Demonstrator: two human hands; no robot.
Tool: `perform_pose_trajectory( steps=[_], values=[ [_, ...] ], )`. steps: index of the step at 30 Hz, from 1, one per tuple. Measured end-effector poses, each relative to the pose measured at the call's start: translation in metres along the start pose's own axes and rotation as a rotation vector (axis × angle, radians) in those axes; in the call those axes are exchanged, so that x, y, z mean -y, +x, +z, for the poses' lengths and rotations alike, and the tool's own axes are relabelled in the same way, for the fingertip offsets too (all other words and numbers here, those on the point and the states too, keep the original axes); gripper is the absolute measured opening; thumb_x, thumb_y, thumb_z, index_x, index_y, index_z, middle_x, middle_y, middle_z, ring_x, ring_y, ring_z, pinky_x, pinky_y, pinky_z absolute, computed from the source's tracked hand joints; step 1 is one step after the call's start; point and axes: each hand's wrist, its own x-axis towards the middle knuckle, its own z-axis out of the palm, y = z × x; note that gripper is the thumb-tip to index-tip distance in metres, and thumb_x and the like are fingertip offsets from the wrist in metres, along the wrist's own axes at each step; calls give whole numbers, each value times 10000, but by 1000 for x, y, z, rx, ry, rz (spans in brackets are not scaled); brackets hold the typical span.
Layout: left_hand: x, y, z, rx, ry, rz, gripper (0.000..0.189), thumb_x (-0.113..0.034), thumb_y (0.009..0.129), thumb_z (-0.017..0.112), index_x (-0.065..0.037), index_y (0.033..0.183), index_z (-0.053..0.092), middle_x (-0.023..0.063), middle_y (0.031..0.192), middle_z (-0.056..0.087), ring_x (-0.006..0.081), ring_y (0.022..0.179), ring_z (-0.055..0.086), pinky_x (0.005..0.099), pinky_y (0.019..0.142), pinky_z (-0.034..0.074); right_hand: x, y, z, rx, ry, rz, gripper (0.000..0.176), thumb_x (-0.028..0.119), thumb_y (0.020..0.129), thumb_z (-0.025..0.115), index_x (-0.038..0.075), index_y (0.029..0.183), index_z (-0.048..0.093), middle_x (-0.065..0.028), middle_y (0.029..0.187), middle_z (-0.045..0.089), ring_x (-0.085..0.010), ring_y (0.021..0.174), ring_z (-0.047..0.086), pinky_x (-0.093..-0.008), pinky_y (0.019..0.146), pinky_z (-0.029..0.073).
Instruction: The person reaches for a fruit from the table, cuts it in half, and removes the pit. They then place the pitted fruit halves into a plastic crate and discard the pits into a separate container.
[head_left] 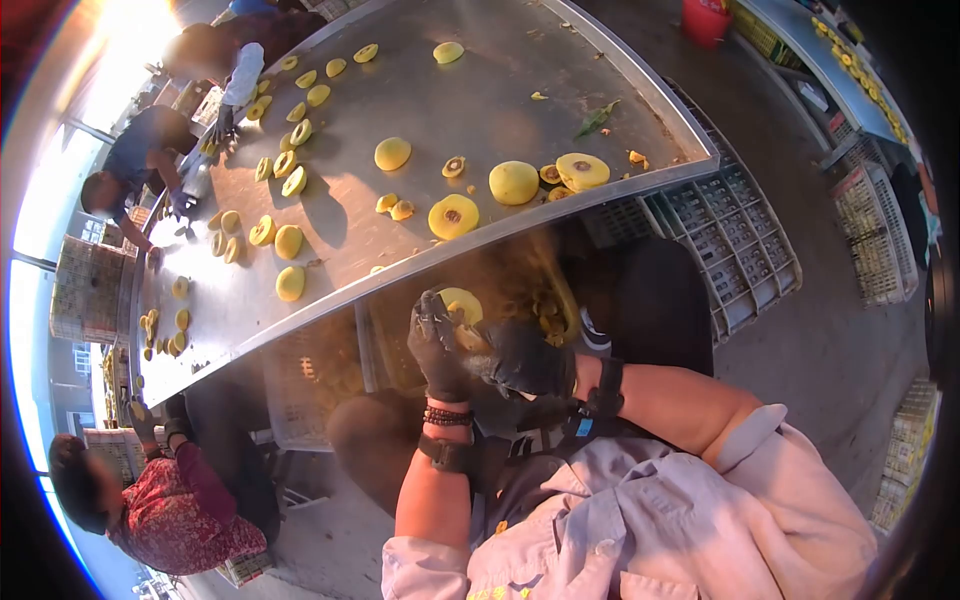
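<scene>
My left hand (437, 345), in a dark glove, is closed around a yellow peach half (461, 304) below the near edge of the metal table (420, 90). My right hand (530, 360), also gloved, is curled against the lower side of that fruit. What it grips is hidden by its fingers. Beyond my hands, cut peach halves lie along the table edge, among them one with its pit side up (453, 216), a rounded one (515, 183) and a wide one (583, 171).
Brown pits (454, 166) and a green leaf (597, 118) lie on the table. A plastic crate (725, 240) stands under its right end. People work along the left side, one in a red patterned top (190, 515). A red bucket (706, 22) is at the back.
</scene>
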Motion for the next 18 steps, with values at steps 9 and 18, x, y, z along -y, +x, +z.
perform_pose_trajectory(
  steps=[9, 18],
  values=[
    [85, -15, -13, -219, -94, -430, 495, -275, 936, 491, 0, 1325, 358, 146, 1154, 538, 251, 1012, 553, 309, 814, 493, 6, 13, -14, -80, 228, 212, 163, 161, 884, 594, 71, 973, 492, 2, 600, 491, -76, 412, 451, -244, 360, 355],
    [5, 17, -80, -330, -1713, -457, 441, -401, 944, 497, -55, 1216, 460, 122, 1147, 558, 258, 976, 579, 348, 757, 542, -60, 28, -20, -54, -668, -370, 317, 184, 839, 620, 46, 1110, 530, -144, 882, 620, -291, 774, 618, -373, 661, 493]
  ],
)
